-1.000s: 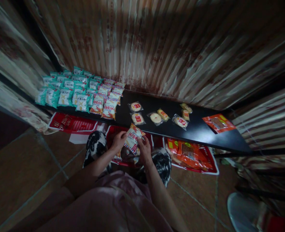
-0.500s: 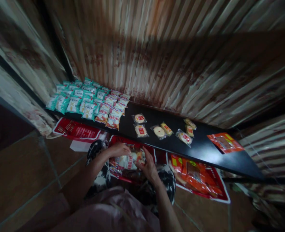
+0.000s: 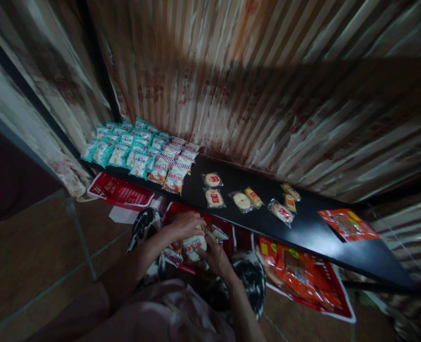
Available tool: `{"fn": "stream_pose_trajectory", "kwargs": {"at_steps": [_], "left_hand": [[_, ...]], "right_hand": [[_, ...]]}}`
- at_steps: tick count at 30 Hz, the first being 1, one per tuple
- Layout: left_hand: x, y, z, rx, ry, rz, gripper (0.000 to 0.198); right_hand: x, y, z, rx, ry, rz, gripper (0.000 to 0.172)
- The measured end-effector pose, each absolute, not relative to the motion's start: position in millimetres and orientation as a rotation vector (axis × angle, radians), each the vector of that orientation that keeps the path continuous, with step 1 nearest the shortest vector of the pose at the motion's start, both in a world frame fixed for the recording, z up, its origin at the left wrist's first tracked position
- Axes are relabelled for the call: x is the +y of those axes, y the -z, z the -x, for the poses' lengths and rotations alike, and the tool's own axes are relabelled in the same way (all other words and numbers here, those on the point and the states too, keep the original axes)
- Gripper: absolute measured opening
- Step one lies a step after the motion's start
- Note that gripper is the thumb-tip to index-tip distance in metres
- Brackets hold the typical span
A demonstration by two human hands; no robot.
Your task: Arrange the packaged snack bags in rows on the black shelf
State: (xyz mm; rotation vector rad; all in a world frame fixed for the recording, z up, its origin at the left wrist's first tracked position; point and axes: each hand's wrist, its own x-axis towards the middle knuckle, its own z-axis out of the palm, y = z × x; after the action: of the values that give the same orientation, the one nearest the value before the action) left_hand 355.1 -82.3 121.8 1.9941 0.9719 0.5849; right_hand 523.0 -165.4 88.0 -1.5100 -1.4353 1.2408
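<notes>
Over the middle red basket (image 3: 167, 213), my left hand (image 3: 188, 225) curls its fingers onto the upper edge of a white snack bag (image 3: 194, 244) with red lettering. My right hand (image 3: 215, 254) grips the right side of the same bag, its thumb and fingers close to the left fingertips. More striped snack bags (image 3: 175, 252) lie in the basket around it. My hands and forearms hide part of the basket's contents.
On the black shelf (image 3: 313, 228) are rows of teal snack bags (image 3: 119, 154), striped bags (image 3: 175, 178), several wrapped biscuits (image 3: 242, 201) and an orange packet (image 3: 349, 224). A red basket (image 3: 125, 190) stands at left, another basket (image 3: 351, 311) with orange packets at right. A curtain (image 3: 232, 95) hangs behind.
My left hand has moved right over the bag, closer to my right hand, and the bag has turned between them. The whole view has shifted slightly, so the shelf sits lower and further right.
</notes>
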Motion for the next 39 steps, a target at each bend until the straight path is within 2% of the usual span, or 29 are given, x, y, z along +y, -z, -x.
{"fn": "stream_pose_trajectory", "kwargs": {"at_steps": [3,5,13,16,18,24,30,34,39], "left_hand": [[-80,-120,-350,1.116,-0.650,-1.994,0.036],[-82,-118,-349,1.222,-0.696,-1.971,0.042],[-101,-100,-363,1.469,-1.097,-1.562,0.033],[-107,-95,-371,1.445,-1.179,-1.369,0.042],[-109,-94,-376,1.393,-1.156,-1.253,0.048],[-116,-99,-386,1.102,-1.047,-1.099,0.032],[-116,-95,-389,1.208,-1.050,-0.978,0.030],[-116,-96,-390,1.260,-1.013,-0.973,0.027],[-117,-95,-392,1.229,-1.016,-0.877,0.033]], "right_hand": [[-165,-88,-522,-1.387,-1.188,1.603,0.033],[-165,-89,-523,-1.339,-1.158,1.651,0.036],[-164,-94,-525,-1.094,-1.119,1.565,0.050],[-163,-95,-522,-0.984,-1.119,1.559,0.052],[-163,-96,-521,-0.918,-1.108,1.557,0.051],[-161,-95,-515,-0.914,-1.032,1.551,0.053],[-162,-98,-506,-0.893,-1.096,1.505,0.064],[-165,-102,-504,-0.936,-1.061,1.505,0.060],[-166,-104,-503,-0.919,-1.075,1.543,0.059]]}}
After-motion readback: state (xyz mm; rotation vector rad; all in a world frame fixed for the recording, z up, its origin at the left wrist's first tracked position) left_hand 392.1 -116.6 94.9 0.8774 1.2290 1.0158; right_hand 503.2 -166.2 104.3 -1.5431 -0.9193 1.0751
